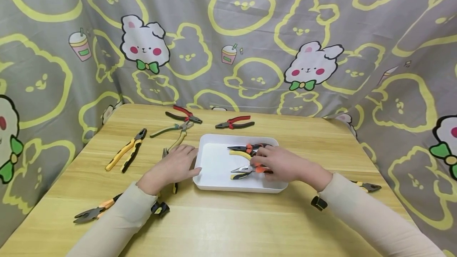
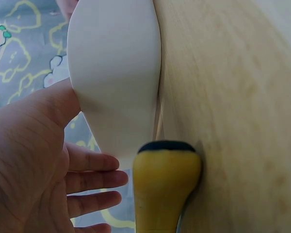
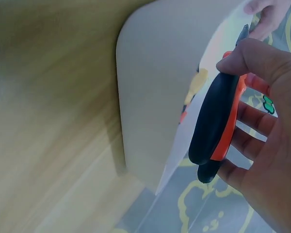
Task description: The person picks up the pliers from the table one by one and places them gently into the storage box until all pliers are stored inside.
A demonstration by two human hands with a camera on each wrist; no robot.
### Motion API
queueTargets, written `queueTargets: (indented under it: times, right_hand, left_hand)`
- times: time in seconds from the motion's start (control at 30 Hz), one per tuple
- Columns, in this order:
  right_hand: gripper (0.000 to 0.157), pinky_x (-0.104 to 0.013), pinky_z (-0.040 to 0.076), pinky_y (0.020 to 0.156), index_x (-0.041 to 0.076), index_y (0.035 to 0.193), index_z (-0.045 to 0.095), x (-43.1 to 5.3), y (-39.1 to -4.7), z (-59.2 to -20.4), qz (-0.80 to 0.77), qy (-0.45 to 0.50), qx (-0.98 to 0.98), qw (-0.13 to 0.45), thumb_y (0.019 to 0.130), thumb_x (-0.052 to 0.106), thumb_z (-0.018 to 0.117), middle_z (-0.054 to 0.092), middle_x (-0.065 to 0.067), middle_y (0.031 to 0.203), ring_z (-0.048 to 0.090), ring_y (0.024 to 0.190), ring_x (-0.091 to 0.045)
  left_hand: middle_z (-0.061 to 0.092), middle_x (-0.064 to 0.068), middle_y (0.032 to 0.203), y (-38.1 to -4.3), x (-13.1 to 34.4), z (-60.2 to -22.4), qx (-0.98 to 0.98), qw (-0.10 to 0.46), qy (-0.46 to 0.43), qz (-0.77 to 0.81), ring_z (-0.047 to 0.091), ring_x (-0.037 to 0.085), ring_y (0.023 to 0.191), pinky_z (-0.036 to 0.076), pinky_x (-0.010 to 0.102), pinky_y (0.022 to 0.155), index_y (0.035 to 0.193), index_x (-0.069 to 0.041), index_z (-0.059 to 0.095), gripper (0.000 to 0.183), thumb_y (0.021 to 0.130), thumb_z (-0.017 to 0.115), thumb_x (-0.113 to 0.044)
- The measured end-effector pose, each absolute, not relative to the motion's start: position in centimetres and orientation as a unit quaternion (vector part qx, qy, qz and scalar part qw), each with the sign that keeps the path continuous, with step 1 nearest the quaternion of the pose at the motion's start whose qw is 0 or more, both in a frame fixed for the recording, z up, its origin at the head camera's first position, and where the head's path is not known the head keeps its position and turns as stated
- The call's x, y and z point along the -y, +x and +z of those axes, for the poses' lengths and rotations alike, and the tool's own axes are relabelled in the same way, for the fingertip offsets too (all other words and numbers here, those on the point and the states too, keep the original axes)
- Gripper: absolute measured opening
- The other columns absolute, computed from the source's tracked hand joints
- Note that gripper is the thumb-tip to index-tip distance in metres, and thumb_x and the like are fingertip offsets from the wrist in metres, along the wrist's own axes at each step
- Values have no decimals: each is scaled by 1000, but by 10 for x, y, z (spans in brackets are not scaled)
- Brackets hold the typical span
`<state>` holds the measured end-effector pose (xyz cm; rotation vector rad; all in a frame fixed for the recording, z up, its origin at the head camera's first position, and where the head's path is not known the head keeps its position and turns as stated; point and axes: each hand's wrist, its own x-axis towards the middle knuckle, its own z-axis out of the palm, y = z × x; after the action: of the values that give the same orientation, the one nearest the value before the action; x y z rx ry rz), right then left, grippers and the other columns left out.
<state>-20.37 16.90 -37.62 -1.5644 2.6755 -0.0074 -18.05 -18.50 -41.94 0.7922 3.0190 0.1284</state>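
A white tray (image 1: pixel 214 181) sits mid-table. At its left end my left hand (image 1: pixel 177 164) holds its fingers nearly straight, thumb and fingertips at the tray wall (image 2: pixel 116 63). Over the right half of the tray, my right hand (image 1: pixel 283 163) grips pliers with black-and-orange handles (image 3: pixel 216 116) between thumb and fingers. Long-nose pliers with dark jaws (image 1: pixel 236 148) and another pair with silver jaws (image 1: pixel 243 169) lie in that half; the hand partly covers both. A yellow handle (image 1: pixel 240 153) shows between them. Which pair is gripped I cannot tell from the head view.
Yellow-black pliers (image 1: pixel 128 148), green-yellow pliers (image 1: pixel 182 130) and two red-black pairs, one of them here (image 1: pixel 233 123), lie left of and behind the tray. Orange-handled pliers (image 1: pixel 93 212) are by the left sleeve. Another pair (image 1: pixel 369 186) lies right. A yellow handle (image 2: pixel 166 189) stands near the left hand.
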Motion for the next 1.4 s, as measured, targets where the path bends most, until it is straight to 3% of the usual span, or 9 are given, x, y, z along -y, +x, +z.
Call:
queueTargets:
  times: [0.4,1.03,1.4]
  right_hand:
    - [35,-35,46,82,21,123,62,-163,-199,-388,-32,-539,-841,35,89,24,69,55,4,110,50,93,-14]
    - [36,-35,47,91,23,126,64,-157,-204,-389,-20,-540,-833,120,90,22,69,57,9,113,53,102,-10]
    - [33,-33,49,90,15,124,66,-160,-204,-386,-93,-535,-827,142,91,19,69,62,5,115,57,105,-11]
  left_hand:
    - [51,20,137,-180,184,-418,-967,8,252,43,43,39,129,31,56,108,139,2,50,67,95,56,-48]
    - [52,19,136,-180,184,-420,-967,2,252,37,44,39,128,32,56,107,138,2,51,66,95,57,-48]
    - [52,20,134,-180,183,-417,-966,3,256,38,45,40,127,33,56,107,137,3,52,65,95,57,-47]
